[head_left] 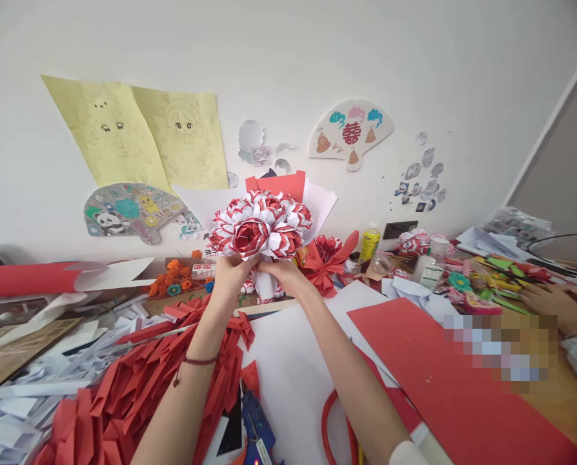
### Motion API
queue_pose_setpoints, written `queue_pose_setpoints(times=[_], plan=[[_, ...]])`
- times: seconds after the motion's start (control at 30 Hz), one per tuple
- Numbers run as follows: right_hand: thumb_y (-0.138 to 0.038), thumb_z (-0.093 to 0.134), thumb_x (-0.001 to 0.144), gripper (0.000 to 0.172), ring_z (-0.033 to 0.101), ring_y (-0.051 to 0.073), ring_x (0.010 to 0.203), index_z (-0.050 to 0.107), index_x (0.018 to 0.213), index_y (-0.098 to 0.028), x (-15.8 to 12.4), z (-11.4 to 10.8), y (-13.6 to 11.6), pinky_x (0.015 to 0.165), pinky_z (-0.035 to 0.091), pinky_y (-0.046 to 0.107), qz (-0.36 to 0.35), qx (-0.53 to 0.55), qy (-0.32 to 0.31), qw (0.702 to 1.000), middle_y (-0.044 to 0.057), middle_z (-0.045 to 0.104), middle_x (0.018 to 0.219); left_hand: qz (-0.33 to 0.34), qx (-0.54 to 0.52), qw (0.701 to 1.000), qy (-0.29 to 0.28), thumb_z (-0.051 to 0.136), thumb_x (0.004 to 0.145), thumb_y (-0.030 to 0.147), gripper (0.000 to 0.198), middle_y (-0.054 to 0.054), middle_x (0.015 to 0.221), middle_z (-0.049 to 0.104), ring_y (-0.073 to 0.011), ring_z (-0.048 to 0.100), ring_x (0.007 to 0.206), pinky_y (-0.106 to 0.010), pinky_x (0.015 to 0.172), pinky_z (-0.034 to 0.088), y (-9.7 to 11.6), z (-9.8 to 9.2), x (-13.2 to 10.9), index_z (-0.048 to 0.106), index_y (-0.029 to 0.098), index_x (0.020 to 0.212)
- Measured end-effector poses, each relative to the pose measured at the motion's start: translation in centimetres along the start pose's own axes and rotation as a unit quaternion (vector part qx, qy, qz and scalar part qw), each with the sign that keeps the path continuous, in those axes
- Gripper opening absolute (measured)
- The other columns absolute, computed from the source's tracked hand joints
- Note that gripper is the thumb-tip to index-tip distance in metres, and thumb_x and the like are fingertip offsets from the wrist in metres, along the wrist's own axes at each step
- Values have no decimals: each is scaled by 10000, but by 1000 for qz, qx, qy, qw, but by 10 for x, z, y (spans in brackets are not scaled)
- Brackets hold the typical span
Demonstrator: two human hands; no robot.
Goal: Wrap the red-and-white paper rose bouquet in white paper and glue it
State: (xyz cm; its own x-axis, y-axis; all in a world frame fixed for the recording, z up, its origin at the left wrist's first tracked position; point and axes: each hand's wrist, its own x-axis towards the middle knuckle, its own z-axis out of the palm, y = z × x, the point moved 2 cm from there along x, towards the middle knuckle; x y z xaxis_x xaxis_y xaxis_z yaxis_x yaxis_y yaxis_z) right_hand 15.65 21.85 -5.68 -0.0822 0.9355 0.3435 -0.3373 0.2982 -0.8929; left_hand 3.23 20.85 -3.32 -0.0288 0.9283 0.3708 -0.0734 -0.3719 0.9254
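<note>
A round bouquet (262, 226) of folded red-and-white paper flowers is held up over a crowded worktable, in front of a white wall. It looks light, being paper; the petals are crisp and stiff-edged, and would probably crease or crush if squeezed. Paper like this should not be slippery. The safest place to take hold seems to be low down, at the white paper stem (266, 284) and the base of the blooms, away from the petals.

That is about where the person's hands are. The left hand (233, 268) and the right hand (283, 274) meet just under the flowers, one at each side, in a narrow grip on the bouquet's underside. Most of the fingers are hidden, so I cannot tell how firmly they press. Both forearms reach forward and slant inward, the wrists close together; a dark red cord (201, 360) circles the left one.

Beneath the left arm lies a heap of red paper strips (138, 368); beneath the right, a white sheet (288, 342). At the far right, another person's hand (535, 297) rests among coloured pieces.
</note>
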Motion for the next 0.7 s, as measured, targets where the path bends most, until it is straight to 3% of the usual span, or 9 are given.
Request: queue_pose_setpoints(times=[0.13, 0.3, 0.5, 0.7], plan=[[-221, 743, 572, 201, 660, 244, 900, 686, 762, -191, 1, -2, 3, 788, 526, 357, 4, -6, 2, 1000, 25, 718, 795, 2, 2, 1000, 0, 809, 595, 354, 308, 73, 466, 439, -45, 317, 435, -194, 427, 230, 0, 0, 0, 582, 146, 592], [-238, 756, 574, 205, 666, 256, 946, 692, 762, -190, 2, -2, 2, 838, 532, 376, -9, -5, -5, 1000, 28, 722, 803, -5, 2, 1000, -3, 820, 596, 349, 278, 39, 536, 549, -70, 417, 479, -197, 458, 318, -5, -2, 2, 667, 131, 676], [-272, 770, 569, 223, 664, 264, 956, 697, 765, -193, 2, -2, 1, 808, 536, 377, -8, -12, 1, 1000, 26, 719, 773, -17, -14, 1000, -3, 840, 564, 360, 339, 21, 564, 600, -101, 495, 509, -209, 482, 385, -5, -1, 2, 717, 124, 773], [-259, 768, 572, 223, 669, 257, 940, 688, 767, -184, 2, -3, 3, 796, 535, 359, 2, -4, 0, 1000, 27, 720, 776, -15, 9, 1000, 0, 820, 580, 356, 293, 50, 479, 494, -63, 380, 441, -198, 428, 302, -3, -1, 1, 632, 135, 620]])
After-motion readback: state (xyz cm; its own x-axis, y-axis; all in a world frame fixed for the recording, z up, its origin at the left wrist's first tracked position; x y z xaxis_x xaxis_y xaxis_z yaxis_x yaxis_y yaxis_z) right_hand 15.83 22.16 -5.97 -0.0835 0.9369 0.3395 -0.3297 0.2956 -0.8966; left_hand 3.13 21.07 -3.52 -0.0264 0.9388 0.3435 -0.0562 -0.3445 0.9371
